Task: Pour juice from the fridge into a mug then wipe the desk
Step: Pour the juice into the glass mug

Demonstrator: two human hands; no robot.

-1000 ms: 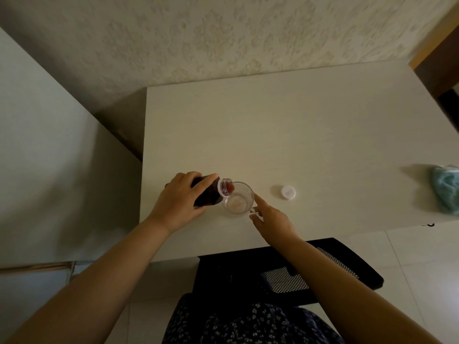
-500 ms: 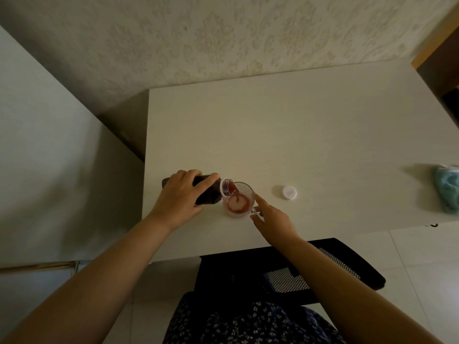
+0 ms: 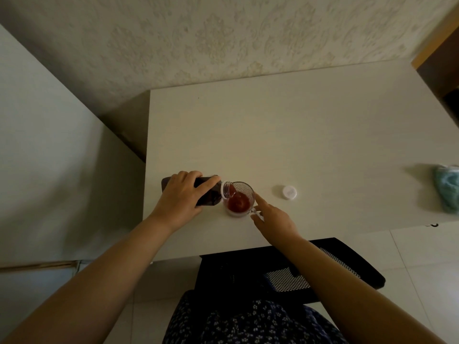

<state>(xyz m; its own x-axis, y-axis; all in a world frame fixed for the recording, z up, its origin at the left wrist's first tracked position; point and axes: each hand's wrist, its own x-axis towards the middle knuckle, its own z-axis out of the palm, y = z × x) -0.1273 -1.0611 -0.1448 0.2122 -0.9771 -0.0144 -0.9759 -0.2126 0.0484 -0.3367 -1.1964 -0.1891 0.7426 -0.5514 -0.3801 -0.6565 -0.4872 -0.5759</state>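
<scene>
Juice pouring into the mug point(image 3: 239, 198), near edge of the desk point(image 3: 298, 132).
Left hand point(image 3: 180, 197) grips the tilted bottle point(image 3: 208, 194), mouth over the mug; pour gently and stop short of the rim. Right hand point(image 3: 273, 217) braces the mug with a straight index finger; cannot tell if the thumb pinches the handle. Beyond: white cap point(image 3: 289, 192), teal cloth point(image 3: 447, 189) far right, patterned wall point(image 3: 248, 33).

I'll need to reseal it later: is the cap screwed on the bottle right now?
No: the white cap lies on the desk right of the mug, and the bottle's open neck is pouring juice.
</scene>
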